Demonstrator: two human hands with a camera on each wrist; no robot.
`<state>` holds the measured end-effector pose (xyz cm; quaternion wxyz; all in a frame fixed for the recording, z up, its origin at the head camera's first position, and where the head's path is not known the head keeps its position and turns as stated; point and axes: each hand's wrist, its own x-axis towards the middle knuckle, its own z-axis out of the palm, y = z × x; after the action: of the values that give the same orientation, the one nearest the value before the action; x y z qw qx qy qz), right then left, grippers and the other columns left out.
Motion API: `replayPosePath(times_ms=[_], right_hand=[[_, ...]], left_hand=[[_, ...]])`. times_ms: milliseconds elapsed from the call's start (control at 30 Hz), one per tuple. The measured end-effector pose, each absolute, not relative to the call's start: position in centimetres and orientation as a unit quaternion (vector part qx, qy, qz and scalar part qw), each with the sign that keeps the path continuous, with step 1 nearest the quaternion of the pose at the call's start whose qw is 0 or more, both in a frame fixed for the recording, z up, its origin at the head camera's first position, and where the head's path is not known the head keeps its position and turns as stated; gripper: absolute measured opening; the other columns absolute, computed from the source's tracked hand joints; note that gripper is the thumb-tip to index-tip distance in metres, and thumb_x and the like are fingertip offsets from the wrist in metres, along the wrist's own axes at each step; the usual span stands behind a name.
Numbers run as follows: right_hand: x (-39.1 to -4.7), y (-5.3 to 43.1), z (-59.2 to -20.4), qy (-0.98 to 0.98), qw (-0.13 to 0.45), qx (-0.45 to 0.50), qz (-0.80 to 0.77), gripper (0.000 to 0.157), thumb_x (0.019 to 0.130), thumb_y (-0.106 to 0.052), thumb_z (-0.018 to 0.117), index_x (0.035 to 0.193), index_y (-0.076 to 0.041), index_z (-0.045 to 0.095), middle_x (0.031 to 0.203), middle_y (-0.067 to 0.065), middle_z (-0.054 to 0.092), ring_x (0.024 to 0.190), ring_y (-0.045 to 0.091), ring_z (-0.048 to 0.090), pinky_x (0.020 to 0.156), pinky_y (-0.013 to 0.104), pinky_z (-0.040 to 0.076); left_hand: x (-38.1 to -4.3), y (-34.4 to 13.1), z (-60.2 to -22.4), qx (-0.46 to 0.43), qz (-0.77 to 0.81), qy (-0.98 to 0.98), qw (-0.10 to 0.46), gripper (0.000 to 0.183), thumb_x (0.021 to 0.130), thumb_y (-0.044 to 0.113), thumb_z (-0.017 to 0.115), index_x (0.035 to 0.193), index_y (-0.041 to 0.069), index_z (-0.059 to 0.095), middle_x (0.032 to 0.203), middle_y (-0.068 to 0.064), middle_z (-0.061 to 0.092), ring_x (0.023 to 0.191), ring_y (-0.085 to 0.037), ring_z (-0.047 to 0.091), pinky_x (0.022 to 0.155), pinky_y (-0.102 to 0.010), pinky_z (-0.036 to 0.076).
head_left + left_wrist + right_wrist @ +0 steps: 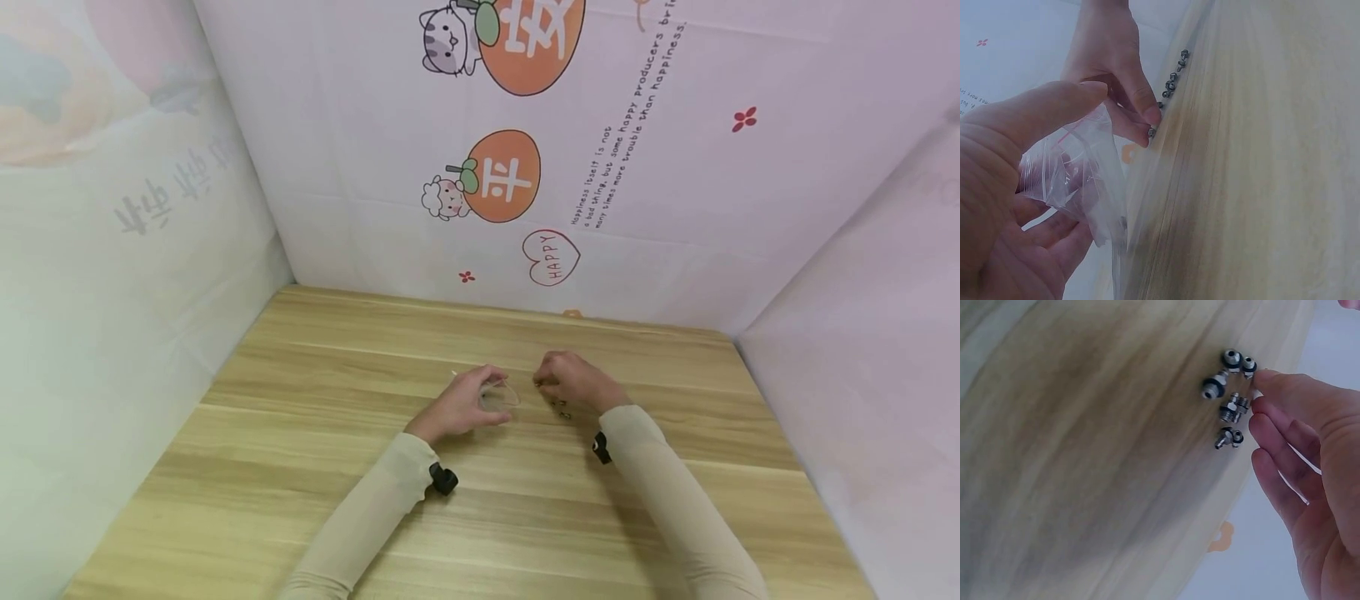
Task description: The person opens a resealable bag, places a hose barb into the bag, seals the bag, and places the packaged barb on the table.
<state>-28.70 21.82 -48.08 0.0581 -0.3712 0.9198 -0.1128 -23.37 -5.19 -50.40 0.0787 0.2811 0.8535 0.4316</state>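
Observation:
My left hand [459, 407] holds a clear plastic zip bag [1099, 178], thumb on one side and curled fingers on the other. The bag's lower part hangs down close to the wooden table. To the right of it, my right hand [576, 380] reaches down to the tabletop. Between its thumb and fingertip it pinches a small metal threaded fitting [1152, 132]. Several more silver fittings with black rings [1230, 412] lie in a loose cluster beside these fingers. Inside the bag, near its bottom, a small dark spot shows faintly.
The wood-grain table [315, 433] meets a white printed cloth wall [375, 208] at the back. Similar cloth walls stand on the left [112, 292] and right [840, 375]. Each sleeve cuff carries a small black wrist camera [442, 479].

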Motion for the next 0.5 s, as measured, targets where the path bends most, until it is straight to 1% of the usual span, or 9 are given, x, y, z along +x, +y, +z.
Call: replayPosePath(times_ms=[167,333,500], right_hand=[[-28.66,22.02,-48.22,0.914,0.048,-0.380,-0.133,0.015,0.096,-0.006,0.076,0.109,-0.007,0.083,0.106,0.007,0.076,0.098,0.020,0.072,0.086,0.032,0.064],[-28.57,22.25,-48.36,0.917,0.039,-0.369,-0.149,0.015,0.095,-0.004,0.076,0.107,-0.009,0.084,0.105,0.007,0.077,0.098,0.020,0.073,0.085,0.032,0.064],[-28.45,22.24,-48.57,0.918,0.035,-0.362,-0.157,0.011,0.096,-0.004,0.075,0.102,-0.009,0.083,0.104,0.007,0.077,0.097,0.019,0.073,0.083,0.032,0.064]], left_hand=[[-23.26,-5.11,-50.28,0.283,0.426,0.856,0.077,0.070,0.090,0.027,0.086,0.148,0.004,0.054,0.142,-0.009,0.066,0.138,-0.029,0.059,0.120,-0.047,0.046],[-23.24,-5.03,-50.25,0.285,0.425,0.856,0.078,0.070,0.090,0.028,0.086,0.149,0.005,0.053,0.144,-0.009,0.066,0.139,-0.029,0.059,0.121,-0.048,0.046],[-23.18,-5.01,-50.28,0.281,0.424,0.857,0.079,0.070,0.090,0.027,0.086,0.148,0.006,0.054,0.144,-0.008,0.066,0.139,-0.028,0.059,0.121,-0.047,0.046]])
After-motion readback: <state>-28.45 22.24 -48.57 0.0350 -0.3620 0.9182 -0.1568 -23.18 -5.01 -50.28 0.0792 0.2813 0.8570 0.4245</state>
